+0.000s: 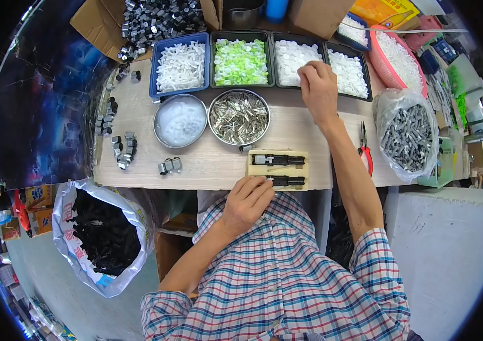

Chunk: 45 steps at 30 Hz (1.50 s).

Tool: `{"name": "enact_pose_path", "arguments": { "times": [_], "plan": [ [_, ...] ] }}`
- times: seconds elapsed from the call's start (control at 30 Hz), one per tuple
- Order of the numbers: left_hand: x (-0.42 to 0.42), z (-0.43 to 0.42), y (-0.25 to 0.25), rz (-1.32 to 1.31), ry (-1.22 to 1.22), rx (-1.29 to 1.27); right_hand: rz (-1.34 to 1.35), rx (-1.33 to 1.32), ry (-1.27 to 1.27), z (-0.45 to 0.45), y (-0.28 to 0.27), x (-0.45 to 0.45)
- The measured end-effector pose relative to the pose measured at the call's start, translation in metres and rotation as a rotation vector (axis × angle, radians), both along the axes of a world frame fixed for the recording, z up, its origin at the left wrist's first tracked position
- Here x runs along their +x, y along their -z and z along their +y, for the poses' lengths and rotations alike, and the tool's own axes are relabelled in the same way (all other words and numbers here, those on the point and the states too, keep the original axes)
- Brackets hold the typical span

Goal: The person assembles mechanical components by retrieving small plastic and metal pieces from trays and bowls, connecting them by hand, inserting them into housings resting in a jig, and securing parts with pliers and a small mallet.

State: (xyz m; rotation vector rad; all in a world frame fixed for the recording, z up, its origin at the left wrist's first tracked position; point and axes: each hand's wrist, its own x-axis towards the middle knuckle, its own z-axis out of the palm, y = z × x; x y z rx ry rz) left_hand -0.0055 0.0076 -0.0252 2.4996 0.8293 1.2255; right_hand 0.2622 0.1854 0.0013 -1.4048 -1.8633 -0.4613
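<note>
My left hand (247, 204) lies at the front left corner of a cream jig (278, 170), fingers bent together and touching it. Two black plastic assemblies lie in the jig's slots: the upper black assembly (287, 160) has a silvery block at its left end, and the left end of the lower black assembly (288, 181) is hidden by my fingers. Raised over the trays, my right hand (319, 94) has its fingertips pinched at the edge of a black tray of small white round pieces (293, 57). Whatever is between those fingertips is too small to make out.
Behind the jig stand a bowl of metal pins (239, 117) and a bowl of whitish stuff (180, 120). Beside them are a tray of green pieces (241, 61) and a blue tray (180, 63). Pliers (365, 150) and a bag of grey parts (406, 136) lie right.
</note>
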Motion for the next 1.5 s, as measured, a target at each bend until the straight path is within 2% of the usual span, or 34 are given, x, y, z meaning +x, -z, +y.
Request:
{"name": "enact_pose_path", "arguments": {
  "times": [0.07,0.13,0.23,0.27,0.37,0.6,0.7,0.8,0.83,0.9,1.0,1.03,1.13,1.2,1.33,1.43,1.5],
  "plan": [
    [0.002,-0.001,-0.009,-0.113,-0.06,-0.113,0.182,-0.022,-0.085,-0.032,-0.006,-0.023],
    [0.008,-0.003,-0.019,-0.29,-0.16,-0.309,0.455,-0.18,-0.152,-0.086,-0.008,-0.056],
    [0.014,-0.009,-0.033,-0.494,-0.218,-0.89,0.768,-0.547,-0.116,-0.167,-0.004,-0.094],
    [0.016,-0.01,-0.032,-0.536,-0.215,-0.933,0.873,-0.53,-0.159,-0.183,0.012,-0.099],
    [0.021,-0.012,-0.031,-0.599,-0.206,-1.033,1.146,-0.611,-0.115,-0.21,0.0,-0.118],
    [0.024,-0.019,-0.036,-0.545,-0.245,-1.055,1.11,-0.568,-0.101,-0.221,0.009,-0.119],
    [0.024,-0.021,-0.039,-0.567,-0.254,-1.048,0.718,-0.378,-0.124,-0.219,0.008,-0.117],
    [0.023,-0.023,-0.037,-0.641,-0.228,-1.11,0.617,-0.215,-0.254,-0.214,0.013,-0.112],
    [0.021,-0.023,-0.035,-0.673,-0.214,-1.141,0.646,-0.279,-0.277,-0.214,0.012,-0.11],
    [0.014,-0.021,-0.033,-0.52,-0.217,-1.02,0.704,-0.408,-0.321,-0.217,0.005,-0.104],
    [0.0,-0.013,-0.036,-0.29,-0.142,-0.769,1.203,-0.813,-0.328,-0.223,-0.005,-0.093],
    [-0.003,-0.011,-0.037,-0.213,-0.104,-0.676,1.236,-0.876,-0.367,-0.224,-0.008,-0.089],
    [-0.004,-0.012,-0.029,-0.482,0.046,-1.17,1.312,-1.03,-0.461,-0.221,-0.015,-0.077],
    [-0.002,-0.013,-0.029,-0.535,0.048,-1.269,1.342,-1.083,-0.485,-0.219,-0.017,-0.073],
    [0.007,-0.01,-0.026,-0.562,-0.037,-1.289,0.976,-0.891,-0.469,-0.215,-0.015,-0.073],
    [0.012,-0.003,-0.05,-0.344,-0.136,-1.167,0.733,-0.791,-0.44,-0.208,-0.021,-0.073],
    [0.016,0.002,-0.04,-0.273,-0.129,-0.929,0.643,-0.741,-0.431,-0.203,-0.02,-0.07]
  ]
}}
